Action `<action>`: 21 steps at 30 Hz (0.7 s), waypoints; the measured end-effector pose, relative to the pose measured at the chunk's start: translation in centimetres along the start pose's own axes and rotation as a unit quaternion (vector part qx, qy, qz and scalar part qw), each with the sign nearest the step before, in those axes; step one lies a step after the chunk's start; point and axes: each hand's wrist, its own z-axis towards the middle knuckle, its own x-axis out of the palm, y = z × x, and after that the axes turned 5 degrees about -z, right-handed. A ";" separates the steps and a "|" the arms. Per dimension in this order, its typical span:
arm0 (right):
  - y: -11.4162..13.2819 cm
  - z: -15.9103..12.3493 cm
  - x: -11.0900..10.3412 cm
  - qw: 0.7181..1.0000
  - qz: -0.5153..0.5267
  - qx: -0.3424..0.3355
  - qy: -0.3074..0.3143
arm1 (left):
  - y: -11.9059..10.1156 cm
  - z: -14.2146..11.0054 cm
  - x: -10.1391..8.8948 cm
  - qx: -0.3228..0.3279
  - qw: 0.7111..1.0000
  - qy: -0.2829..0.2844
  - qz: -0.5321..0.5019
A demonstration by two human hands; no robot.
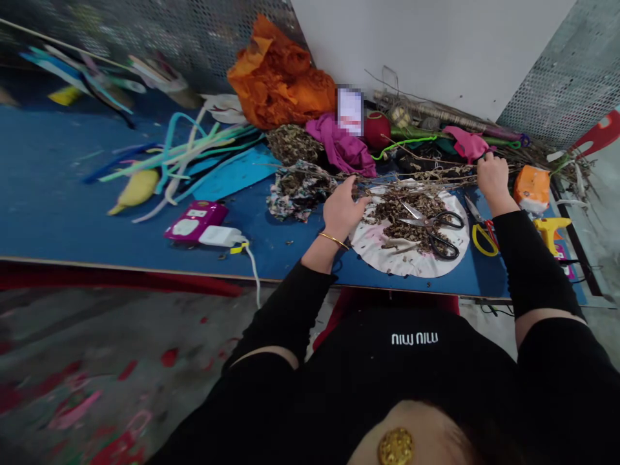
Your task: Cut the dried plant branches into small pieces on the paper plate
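Note:
A dried leafy branch [431, 174] stretches sideways between my two hands, above the back of a round white cloth [375, 242]. My left hand [340, 210], with a gold bangle at the wrist, is curled loosely around its left end, thumb apart from the fingers. At the right end, the fingers of my right hand [493, 181] are closed on the stems. Crumbled dry leaves [394, 213] cover the cloth's middle. Black-handled scissors [433, 226] lie on them, blades parted. Close below my right hand lie scissors with yellow and red handles [484, 239].
An orange-and-white packet [531, 187] and a yellow glue gun [552, 232] lie at the right. Floral fabric [298, 194], magenta cloth [341, 142] and orange crumpled paper [281, 81] crowd the back. Leftward are a purple power strip [196, 219] and coloured strips [194, 152].

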 end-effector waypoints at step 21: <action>-0.5 -2.1 -1.1 0.997 0.046 -0.010 -0.069 | -0.2 -0.1 0.0 -0.018 0.999 0.006 -0.032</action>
